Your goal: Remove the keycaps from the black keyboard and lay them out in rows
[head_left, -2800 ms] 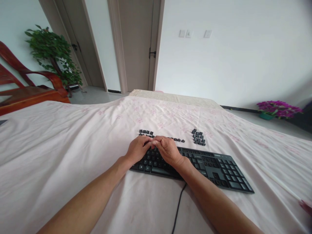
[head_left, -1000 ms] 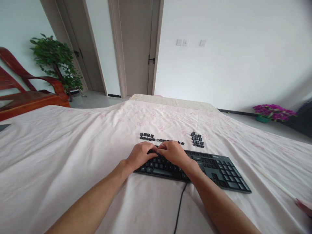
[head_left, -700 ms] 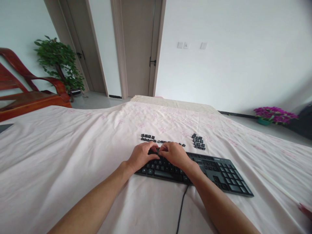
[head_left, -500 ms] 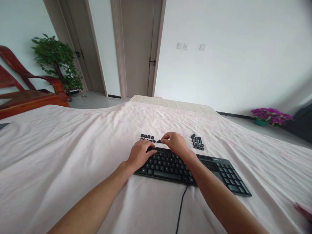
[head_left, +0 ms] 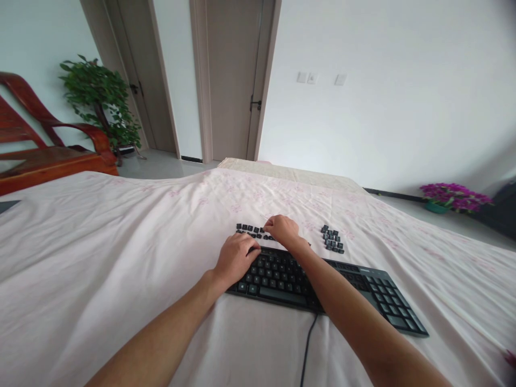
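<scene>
A black keyboard [head_left: 282, 294] lies on the pale pink cloth, with several keys off its top rows. My left hand [head_left: 236, 257] rests at its upper left corner, fingers curled over the far edge and thumb close to them. Beyond the keyboard, my right hand [head_left: 283, 230] is pinched at the row of loose keys. A small black keycap [head_left: 262, 230] shows at its fingertips. Several loose keycaps [head_left: 250, 228] lie in two rows beyond the left hand, partly covered by the hands. Another group of keycaps [head_left: 332, 240] sits to the right.
The keyboard's cable [head_left: 307, 344] runs toward me over the wrinkled cloth [head_left: 161, 242]. A wooden chair [head_left: 92, 140] and a leafy plant [head_left: 99, 97] stand at the left. Purple flowers [head_left: 455, 196] in a green pot are on the floor at the right.
My right hand has moved slightly away from the keyboard, to the back row of keycaps. My left fingers have drawn closer together. The view has shifted slightly.
</scene>
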The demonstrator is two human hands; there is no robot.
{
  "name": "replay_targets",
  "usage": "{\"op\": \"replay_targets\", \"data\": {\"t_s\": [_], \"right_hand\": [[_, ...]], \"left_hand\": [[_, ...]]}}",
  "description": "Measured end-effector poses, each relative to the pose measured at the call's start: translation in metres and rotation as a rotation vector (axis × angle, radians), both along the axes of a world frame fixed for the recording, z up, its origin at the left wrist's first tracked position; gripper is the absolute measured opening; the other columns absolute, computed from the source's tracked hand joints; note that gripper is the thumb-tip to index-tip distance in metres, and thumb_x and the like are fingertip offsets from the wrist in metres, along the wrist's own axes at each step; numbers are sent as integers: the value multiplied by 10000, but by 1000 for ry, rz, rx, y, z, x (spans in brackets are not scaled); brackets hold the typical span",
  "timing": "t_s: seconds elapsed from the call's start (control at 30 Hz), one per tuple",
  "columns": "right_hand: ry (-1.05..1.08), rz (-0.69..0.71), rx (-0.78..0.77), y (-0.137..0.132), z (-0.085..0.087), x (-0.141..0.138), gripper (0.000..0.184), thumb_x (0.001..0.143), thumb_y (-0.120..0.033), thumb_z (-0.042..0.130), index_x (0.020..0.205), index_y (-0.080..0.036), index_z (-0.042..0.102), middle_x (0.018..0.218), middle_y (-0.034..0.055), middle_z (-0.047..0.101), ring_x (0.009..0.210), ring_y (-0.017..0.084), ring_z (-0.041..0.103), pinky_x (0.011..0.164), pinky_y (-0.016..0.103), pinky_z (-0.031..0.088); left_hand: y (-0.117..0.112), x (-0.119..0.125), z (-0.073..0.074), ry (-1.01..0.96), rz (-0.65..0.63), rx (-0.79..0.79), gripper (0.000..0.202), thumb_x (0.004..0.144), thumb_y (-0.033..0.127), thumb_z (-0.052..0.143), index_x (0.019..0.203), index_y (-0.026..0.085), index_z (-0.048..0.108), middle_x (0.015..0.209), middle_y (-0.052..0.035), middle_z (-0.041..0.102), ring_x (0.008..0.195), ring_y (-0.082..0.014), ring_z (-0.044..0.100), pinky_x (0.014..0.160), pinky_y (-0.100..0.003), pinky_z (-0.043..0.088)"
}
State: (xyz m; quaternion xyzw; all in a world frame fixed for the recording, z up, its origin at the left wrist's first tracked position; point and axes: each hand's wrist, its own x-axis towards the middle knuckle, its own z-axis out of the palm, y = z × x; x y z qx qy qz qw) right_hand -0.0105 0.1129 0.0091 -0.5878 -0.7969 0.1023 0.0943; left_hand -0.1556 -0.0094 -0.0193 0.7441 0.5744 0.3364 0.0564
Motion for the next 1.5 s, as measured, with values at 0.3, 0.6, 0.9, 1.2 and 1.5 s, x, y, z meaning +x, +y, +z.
{"op": "replay_targets", "data": {"t_s": [0.3, 0.6, 0.9, 1.2, 1.5], "right_hand": [[-6, 5, -11, 0, -3, 0, 188, 780, -354, 617, 845, -235, 747, 865, 74, 720, 857, 229, 648, 659, 273, 416], [75, 43, 48, -5, 15, 11, 470, 951, -431, 339, 839, -185, 724, 887, 81, 714, 827, 199, 640, 690, 261, 409], [565, 197, 57, -48, 49, 51, 455, 918, -462, 387, 754, -173, 698, 704, 30, 686, 537, 122, 550, 554, 230, 399], [758, 323, -73, -71, 16, 51, 298, 839, -393, 537, 713, -158, 669, 536, -15, 574, 460, 99, 502, 487, 207, 385], [641, 478, -12, -63, 4, 48, 301, 870, -388, 544, 728, -161, 681, 626, 2, 620, 577, 112, 545, 558, 204, 404]], "left_hand": [[0, 0, 0, 8, 8, -3, 113, 862, 281, 574, 833, 216, 662, 881, -31, 645, 905, -200, 563, 837, -338, 414], [-1, 1, 0, 7, -1, -4, 121, 870, 278, 561, 831, 212, 655, 882, -30, 647, 906, -199, 562, 839, -338, 411], [-3, 0, 9, 36, -89, -55, 105, 857, 282, 576, 836, 221, 658, 898, -22, 660, 903, -203, 572, 838, -343, 410], [-4, 17, 10, -30, -126, -96, 145, 782, 244, 670, 926, 251, 687, 970, -10, 673, 943, -209, 588, 877, -341, 439], [-1, 17, 4, -25, -110, -126, 181, 786, 253, 668, 961, 275, 706, 977, 3, 671, 949, -203, 584, 872, -317, 445]]}}
